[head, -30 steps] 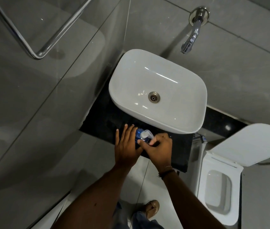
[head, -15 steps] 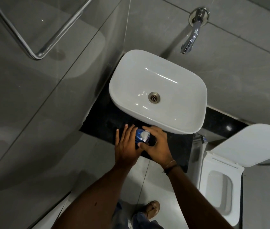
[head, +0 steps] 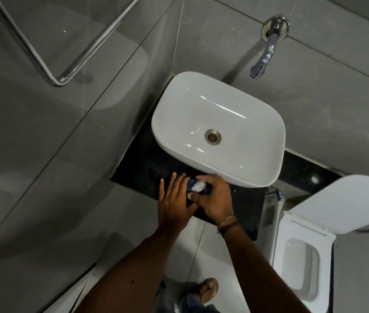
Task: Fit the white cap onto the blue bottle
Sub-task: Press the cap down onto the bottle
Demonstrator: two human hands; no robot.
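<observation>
The blue bottle [head: 190, 185] stands on the black counter [head: 142, 175] just in front of the basin, mostly hidden between my hands. A white cap [head: 198, 185] sits on its top. My left hand [head: 174, 199] rests against the bottle's left side with its fingers stretched forward. My right hand [head: 216, 201] wraps round the bottle's top from the right, thumb and fingers curled about the cap.
A white basin [head: 219, 109] sits on the counter behind the bottle, with a chrome wall tap [head: 265, 53] above it. An open white toilet [head: 303, 263] stands at the right. A glass panel with a chrome rail [head: 64, 75] is at the left.
My right hand has turned from gripping the cap by the fingertips to curling round it, wrist swung to the right. The left hand and the bottle have stayed in place.
</observation>
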